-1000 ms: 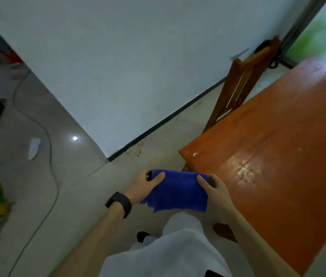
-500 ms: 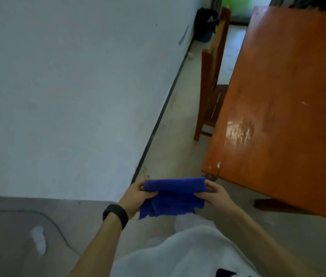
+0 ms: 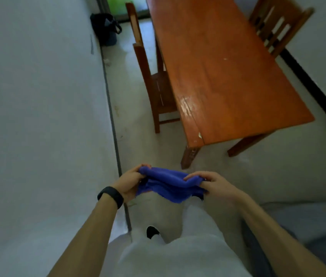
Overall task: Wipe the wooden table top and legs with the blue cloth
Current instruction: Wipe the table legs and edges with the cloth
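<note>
A folded blue cloth (image 3: 170,184) hangs between my two hands at waist height. My left hand (image 3: 131,182), with a black band on the wrist, pinches its left end. My right hand (image 3: 213,183) pinches its right end. The orange-brown wooden table (image 3: 228,72) stretches away ahead and to the right, its top bare and shiny near the close corner. Its near left leg (image 3: 189,156) stands just beyond the cloth, and another leg (image 3: 246,143) shows further right. Both hands are short of the table and touch no part of it.
A wooden chair (image 3: 154,80) is tucked at the table's left side, between table and white wall (image 3: 38,96). A second chair (image 3: 278,25) stands at the far right. A dark bucket (image 3: 106,31) sits by the wall at the back. My white trousers fill the bottom.
The view has swung so the table now lies ahead rather than at the right. The cloth has sagged and bunched between my hands, which still hold its two ends.
</note>
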